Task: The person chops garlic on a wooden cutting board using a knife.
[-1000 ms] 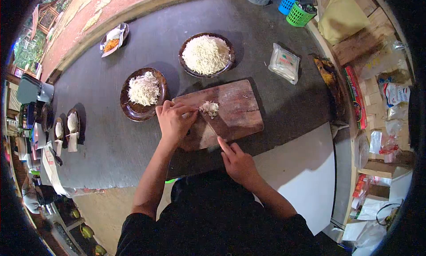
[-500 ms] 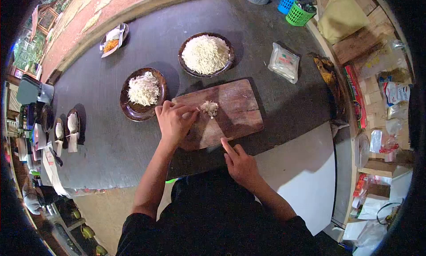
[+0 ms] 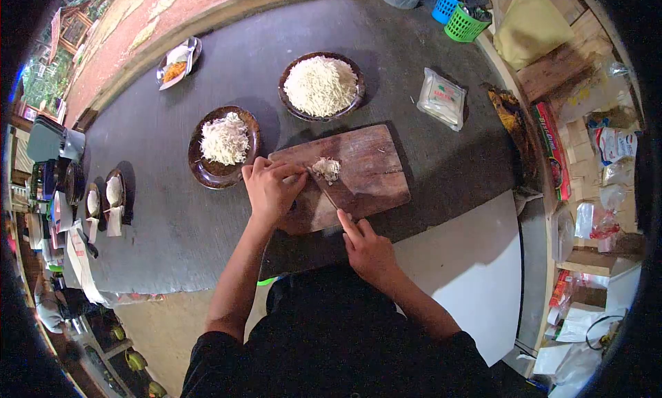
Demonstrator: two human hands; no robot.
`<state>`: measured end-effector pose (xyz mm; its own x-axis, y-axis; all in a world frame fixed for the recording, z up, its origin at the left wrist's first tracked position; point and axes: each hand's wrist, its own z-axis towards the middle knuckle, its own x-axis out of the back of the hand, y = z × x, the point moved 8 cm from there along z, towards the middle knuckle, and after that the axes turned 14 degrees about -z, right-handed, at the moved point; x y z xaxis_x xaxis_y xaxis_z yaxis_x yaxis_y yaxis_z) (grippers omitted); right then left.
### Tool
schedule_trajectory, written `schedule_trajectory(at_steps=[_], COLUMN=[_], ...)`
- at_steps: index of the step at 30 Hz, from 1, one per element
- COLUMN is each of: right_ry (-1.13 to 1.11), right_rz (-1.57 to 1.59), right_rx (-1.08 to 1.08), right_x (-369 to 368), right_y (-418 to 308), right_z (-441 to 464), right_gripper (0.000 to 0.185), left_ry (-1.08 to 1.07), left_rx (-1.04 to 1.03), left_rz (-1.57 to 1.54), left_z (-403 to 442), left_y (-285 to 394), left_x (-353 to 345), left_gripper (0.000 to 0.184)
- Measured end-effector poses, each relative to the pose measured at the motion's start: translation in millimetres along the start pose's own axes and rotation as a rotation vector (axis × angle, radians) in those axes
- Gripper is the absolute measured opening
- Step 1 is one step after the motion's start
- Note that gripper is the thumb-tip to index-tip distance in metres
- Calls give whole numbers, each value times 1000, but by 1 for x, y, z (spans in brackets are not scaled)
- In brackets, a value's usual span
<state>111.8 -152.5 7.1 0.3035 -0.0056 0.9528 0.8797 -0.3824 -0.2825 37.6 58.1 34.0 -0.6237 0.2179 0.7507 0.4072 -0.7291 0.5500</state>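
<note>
A wooden cutting board [image 3: 372,163] lies on the dark table, with a small heap of chopped pale pieces [image 3: 327,169] near its middle. My left hand [image 3: 272,187] is over the board's left part, its fingertips pinched beside the heap on something too small to make out. In my right hand [image 3: 370,250], at the board's front edge, is a knife [image 3: 329,198], its blade angled toward my left fingertips. A brown plate [image 3: 202,172] of white shreds [image 3: 225,138] stands left of the board. Behind the board is a bowl [image 3: 284,96] heaped with white shreds [image 3: 321,86].
A clear packet [image 3: 442,99] lies at the right. A metal dish [image 3: 196,51] with orange food stands at the back left. Two small dishes [image 3: 114,191] sit at the far left. Green [image 3: 467,25] and blue [image 3: 445,7] baskets are at the back right.
My right hand and the knife moved slightly right and away from my left fingertips, then came back to them. My left hand has stayed in place.
</note>
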Motion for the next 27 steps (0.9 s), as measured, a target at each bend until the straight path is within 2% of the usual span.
schedule_trajectory(at_steps=[5, 18, 20, 27], right_ry=[96, 44, 2, 92], right_rz=[39, 40, -38, -16], right_rx=[2, 19, 10, 49], right_x=[7, 3, 2, 4], right_y=[5, 0, -3, 0], right_z=[-12, -8, -3, -4], right_gripper=[57, 59, 60, 62], left_ry=[4, -13, -20, 48], left_rx=[9, 18, 14, -28], left_rz=[5, 13, 12, 16], left_z=[0, 0, 0, -5], left_y=[1, 2, 2, -2], left_x=[1, 1, 1, -1], left_gripper=[12, 15, 14, 12])
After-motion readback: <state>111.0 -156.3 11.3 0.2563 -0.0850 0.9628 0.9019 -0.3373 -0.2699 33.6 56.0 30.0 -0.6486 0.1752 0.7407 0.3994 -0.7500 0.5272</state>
